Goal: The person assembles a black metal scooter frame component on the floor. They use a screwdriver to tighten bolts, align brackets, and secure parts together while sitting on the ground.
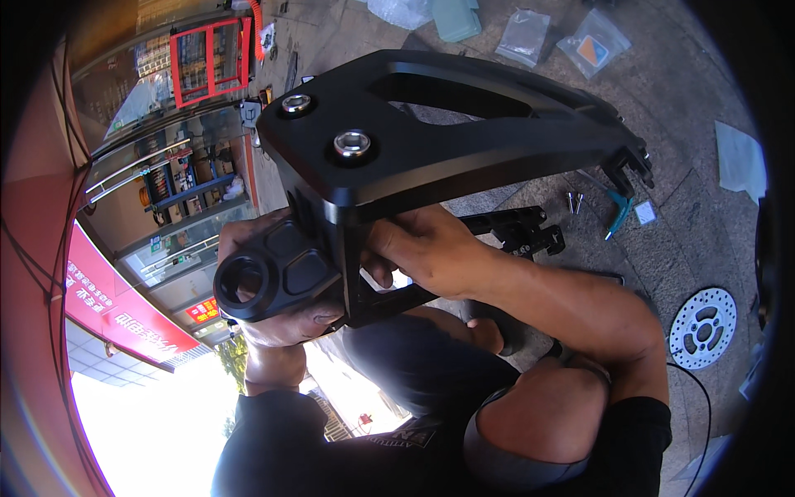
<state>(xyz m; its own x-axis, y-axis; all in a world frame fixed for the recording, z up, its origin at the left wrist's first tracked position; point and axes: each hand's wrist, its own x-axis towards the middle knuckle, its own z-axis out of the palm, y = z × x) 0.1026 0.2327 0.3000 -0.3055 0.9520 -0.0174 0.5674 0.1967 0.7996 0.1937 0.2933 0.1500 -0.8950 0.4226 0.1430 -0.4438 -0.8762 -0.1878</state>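
The person holds a large black metal bracket (464,137) up close in front of the body, both hands under its near end. The left hand (286,319) cups a black moulded part with a round socket (269,277) from below; the right hand (422,248) is clasped around the bracket's lower edge, just beside that part. Beyond the hands, the bracket's broad arm runs up and to the right, pierced by a long slot, and ends in a small clamp-like tip. Two bright metal bolts (352,143) sit in recesses on its top face, above the left hand. Open paved ground (662,108) lies beyond and right of the hands. Well right of the right hand lies a drilled brake disc (702,327); farther off, past the bracket, lie clear plastic bags (592,41).
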